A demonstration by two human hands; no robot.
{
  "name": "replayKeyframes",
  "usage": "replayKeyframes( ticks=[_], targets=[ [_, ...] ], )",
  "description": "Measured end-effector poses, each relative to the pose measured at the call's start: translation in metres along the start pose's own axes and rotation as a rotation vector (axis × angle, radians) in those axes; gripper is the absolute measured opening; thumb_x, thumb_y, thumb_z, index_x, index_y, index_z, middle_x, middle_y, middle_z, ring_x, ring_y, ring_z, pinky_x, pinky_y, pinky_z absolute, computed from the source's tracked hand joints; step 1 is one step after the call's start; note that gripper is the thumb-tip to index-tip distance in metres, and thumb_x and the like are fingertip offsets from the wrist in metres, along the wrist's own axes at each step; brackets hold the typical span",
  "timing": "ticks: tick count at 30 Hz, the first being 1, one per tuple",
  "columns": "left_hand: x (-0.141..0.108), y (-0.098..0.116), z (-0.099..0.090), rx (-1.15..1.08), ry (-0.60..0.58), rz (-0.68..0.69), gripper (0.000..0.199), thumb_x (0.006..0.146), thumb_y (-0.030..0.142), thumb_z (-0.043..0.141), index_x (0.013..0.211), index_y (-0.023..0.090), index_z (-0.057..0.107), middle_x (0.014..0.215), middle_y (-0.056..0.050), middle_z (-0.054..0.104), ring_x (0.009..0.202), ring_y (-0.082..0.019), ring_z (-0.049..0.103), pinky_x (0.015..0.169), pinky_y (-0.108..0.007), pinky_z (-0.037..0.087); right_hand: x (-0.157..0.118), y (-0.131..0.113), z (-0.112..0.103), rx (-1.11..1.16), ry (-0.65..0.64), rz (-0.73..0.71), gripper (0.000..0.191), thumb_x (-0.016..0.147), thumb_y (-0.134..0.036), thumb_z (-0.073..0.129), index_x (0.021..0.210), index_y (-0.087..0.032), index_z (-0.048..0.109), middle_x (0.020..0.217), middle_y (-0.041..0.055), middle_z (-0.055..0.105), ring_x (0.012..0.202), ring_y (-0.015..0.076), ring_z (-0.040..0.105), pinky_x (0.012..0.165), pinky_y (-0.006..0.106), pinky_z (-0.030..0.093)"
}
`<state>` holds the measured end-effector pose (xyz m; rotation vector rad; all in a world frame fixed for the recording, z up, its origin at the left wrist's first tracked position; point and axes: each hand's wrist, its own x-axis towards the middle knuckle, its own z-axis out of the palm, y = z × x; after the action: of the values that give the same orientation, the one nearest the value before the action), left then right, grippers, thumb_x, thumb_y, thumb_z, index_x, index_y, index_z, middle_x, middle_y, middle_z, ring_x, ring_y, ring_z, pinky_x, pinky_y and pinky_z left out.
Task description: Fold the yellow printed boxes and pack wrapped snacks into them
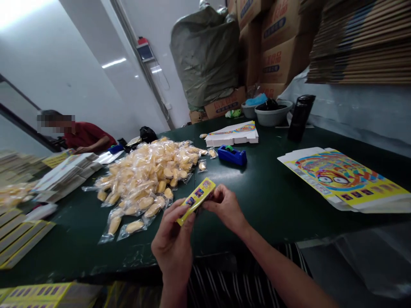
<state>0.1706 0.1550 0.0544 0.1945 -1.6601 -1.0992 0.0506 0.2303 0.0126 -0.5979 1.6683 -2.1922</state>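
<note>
A narrow yellow printed box is held up over the near edge of the table, tilted up to the right. My left hand grips its lower left end, thumb in front and fingers behind. At the other end, my right hand pinches the box's right side with curled fingers; its fingertips are partly hidden. Just beyond my left hand lies a large heap of clear-wrapped, pale yellow oval pieces. Behind the box stands a blue tape dispenser with a green roll.
A stack of flat printed cartons lies behind the dispenser. To the right are yellow printed carton sheets, a black bottle and a grey basin. Another person sits at left beside stacked cartons. Yellow boxes line the left edge.
</note>
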Motion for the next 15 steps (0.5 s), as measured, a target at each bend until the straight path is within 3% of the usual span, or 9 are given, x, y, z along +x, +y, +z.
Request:
replayKeyframes(
  ticks=[3,5,7,10,12,15],
  targets=[
    [0.015,-0.007,-0.013,-0.124,0.128,-0.225,0.018,0.071,0.027,0.081,0.085,0.020,0.072,0.097,-0.002,0.073,0.094,-0.017,0.068,0.079,-0.024,0.056,-0.002,-0.006,-0.019,-0.478,-0.012,-0.065,0.050,0.050,-0.036,0.090,0.079,-0.023,0.052,0.073,-0.0002,0.059,0.069,0.0211,0.056,0.060,0.030,0.041],
    [0.031,-0.013,-0.022,-0.228,0.105,-0.417,0.029,0.064,0.033,0.084,0.085,0.018,0.071,0.087,-0.001,0.073,0.079,-0.014,0.069,0.069,-0.022,0.056,-0.002,-0.010,-0.031,-0.624,-0.103,-0.107,0.056,0.045,-0.027,0.090,0.092,-0.022,0.059,0.096,0.0073,0.064,0.095,0.0316,0.059,0.073,0.038,0.046],
    [0.047,-0.023,-0.028,-0.279,0.019,-0.578,0.035,0.061,0.035,0.086,0.085,0.017,0.068,0.075,0.000,0.071,0.061,-0.012,0.065,0.057,-0.022,0.054,-0.003,-0.015,-0.037,-0.510,-0.351,-0.056,0.068,0.048,-0.028,0.089,0.110,-0.023,0.061,0.115,0.0101,0.064,0.111,0.0343,0.057,0.081,0.040,0.048],
    [0.068,-0.037,-0.033,-0.247,-0.084,-0.649,0.039,0.061,0.035,0.084,0.089,0.014,0.067,0.073,-0.004,0.070,0.058,-0.016,0.065,0.053,-0.028,0.055,-0.009,-0.015,-0.025,-0.134,-0.739,0.198,0.059,0.068,-0.042,0.078,0.119,-0.020,0.061,0.116,0.0105,0.069,0.106,0.0309,0.064,0.078,0.039,0.053],
    [0.071,-0.039,-0.040,-0.186,-0.102,-0.609,0.043,0.064,0.036,0.082,0.099,0.015,0.066,0.088,-0.009,0.072,0.075,-0.022,0.069,0.065,-0.035,0.058,-0.016,-0.010,-0.009,0.016,-0.721,0.323,0.049,0.072,-0.046,0.074,0.110,-0.017,0.066,0.108,0.0115,0.072,0.095,0.0306,0.069,0.071,0.038,0.056],
    [0.048,-0.028,-0.056,-0.014,-0.076,-0.457,0.057,0.060,0.032,0.085,0.112,0.020,0.065,0.115,-0.012,0.067,0.109,-0.030,0.063,0.094,-0.046,0.052,-0.025,0.005,0.019,0.086,-0.405,0.365,0.046,0.066,-0.045,0.080,0.101,-0.017,0.069,0.099,0.0102,0.075,0.087,0.0299,0.072,0.066,0.036,0.059]
  ],
)
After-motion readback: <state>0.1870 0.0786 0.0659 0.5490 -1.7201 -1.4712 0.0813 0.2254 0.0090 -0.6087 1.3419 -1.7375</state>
